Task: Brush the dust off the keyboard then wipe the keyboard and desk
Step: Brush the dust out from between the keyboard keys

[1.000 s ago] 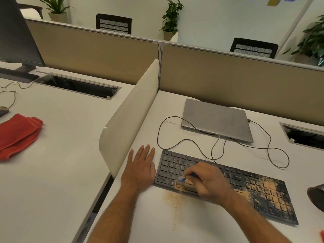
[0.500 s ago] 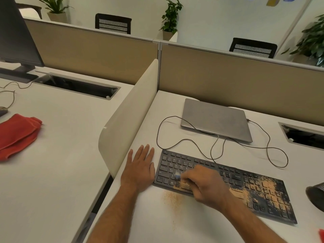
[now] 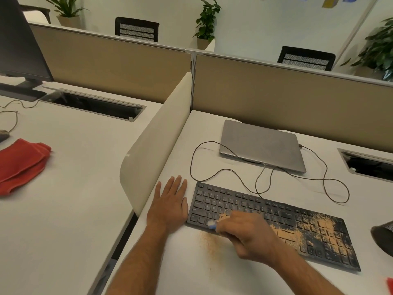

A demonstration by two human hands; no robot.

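- Head view: keyboard (image 3: 251, 207) on desk (image 3: 212, 269), long axis left to right.
- Right hand (image 3: 246, 235) curled round small brush (image 3: 212, 225) at front-left keys.
- Left hand (image 3: 170, 204) flat, fingers straight, beside left end.
- Remaining dust (image 3: 319, 228) rightward, nearer right hand.

Keyboard (image 3: 274, 224) sits along the desk (image 3: 212, 273) front edge, angled, right end nearer the front. Left hand (image 3: 170, 204) lies flat on the desk just beside the keyboard's left end. Right hand (image 3: 248, 237) is over the keyboard's front-left part, holding a brush (image 3: 212, 225) at its front edge. Dust (image 3: 209, 239) lies on the desk just in front of that spot. Closed laptop (image 3: 262, 145) sits behind the keyboard, cable (image 3: 265, 177) looping between them. Side divider (image 3: 157, 141) stands along the left edge; cloth (image 3: 20, 163) lies on the neighbouring desk beyond it.
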